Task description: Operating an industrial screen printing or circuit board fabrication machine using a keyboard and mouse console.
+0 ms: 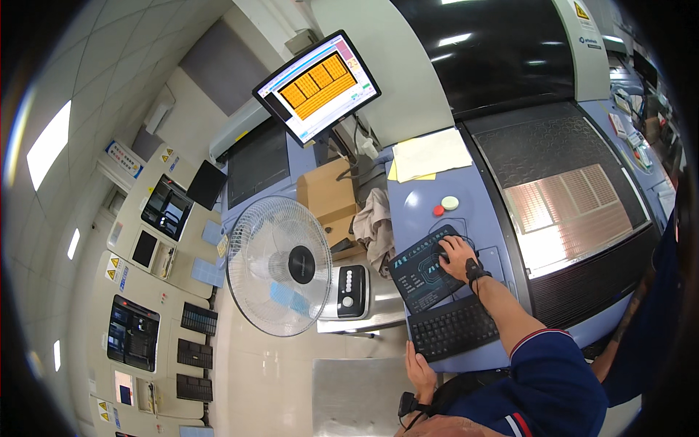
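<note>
My right hand lies on a dark mouse pad printed with pale blue lines, its fingers curved over a computer mouse mostly hidden beneath them. A black strap with a small device circles that wrist. Just below the pad is a black keyboard. Beside the keyboard's lower left edge rests my left hand, fingers stretched out and holding nothing. The left wrist also carries a black device. A tilted monitor at the upper left displays an orange panel pattern.
A standing fan is left of the desk, near an open cardboard box and a crumpled cloth. Papers, a red cap and a pale round lid lie on the blue desk. A copper-coloured panel lies right. Another person stands far right.
</note>
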`<action>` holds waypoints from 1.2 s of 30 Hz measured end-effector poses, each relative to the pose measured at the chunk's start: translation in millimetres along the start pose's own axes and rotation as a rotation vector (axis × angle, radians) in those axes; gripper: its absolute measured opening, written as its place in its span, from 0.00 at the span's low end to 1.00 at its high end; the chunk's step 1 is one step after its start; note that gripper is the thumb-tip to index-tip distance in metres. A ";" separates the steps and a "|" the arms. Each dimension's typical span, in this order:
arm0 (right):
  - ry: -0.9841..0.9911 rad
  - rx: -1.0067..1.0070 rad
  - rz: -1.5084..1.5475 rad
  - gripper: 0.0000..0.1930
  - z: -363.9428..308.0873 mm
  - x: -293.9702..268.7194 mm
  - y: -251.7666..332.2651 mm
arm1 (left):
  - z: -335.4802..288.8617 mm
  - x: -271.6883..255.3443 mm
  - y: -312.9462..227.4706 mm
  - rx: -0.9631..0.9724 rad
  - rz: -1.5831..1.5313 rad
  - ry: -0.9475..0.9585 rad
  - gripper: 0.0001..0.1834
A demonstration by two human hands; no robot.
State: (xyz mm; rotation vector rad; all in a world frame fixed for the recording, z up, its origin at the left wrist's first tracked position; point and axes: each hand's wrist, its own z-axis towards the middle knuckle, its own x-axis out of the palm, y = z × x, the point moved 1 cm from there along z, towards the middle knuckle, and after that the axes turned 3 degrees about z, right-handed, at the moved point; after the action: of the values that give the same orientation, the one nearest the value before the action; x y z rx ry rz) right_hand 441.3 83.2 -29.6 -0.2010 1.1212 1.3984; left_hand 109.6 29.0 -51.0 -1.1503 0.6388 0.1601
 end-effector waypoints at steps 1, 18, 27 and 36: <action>-0.005 0.001 0.004 0.24 -1.6 -1.0 -2.1 | -1.9 2.6 1.6 -0.002 -0.002 0.003 0.28; -0.031 0.006 -0.026 0.23 4.2 0.7 0.5 | 1.4 15.3 22.3 0.128 -0.033 -0.140 0.28; -0.042 0.003 -0.030 0.24 3.0 2.4 1.6 | -1.2 14.1 26.6 0.157 -0.036 -0.148 0.28; -0.039 0.017 -0.033 0.24 3.9 3.2 0.9 | 0.1 14.2 26.3 0.144 -0.042 -0.144 0.28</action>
State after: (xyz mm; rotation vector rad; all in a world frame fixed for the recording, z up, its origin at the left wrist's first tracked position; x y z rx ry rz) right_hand 441.8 88.2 -29.4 -0.1788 1.0927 1.3573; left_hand 109.8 37.3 -79.8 -1.0025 0.4906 0.1571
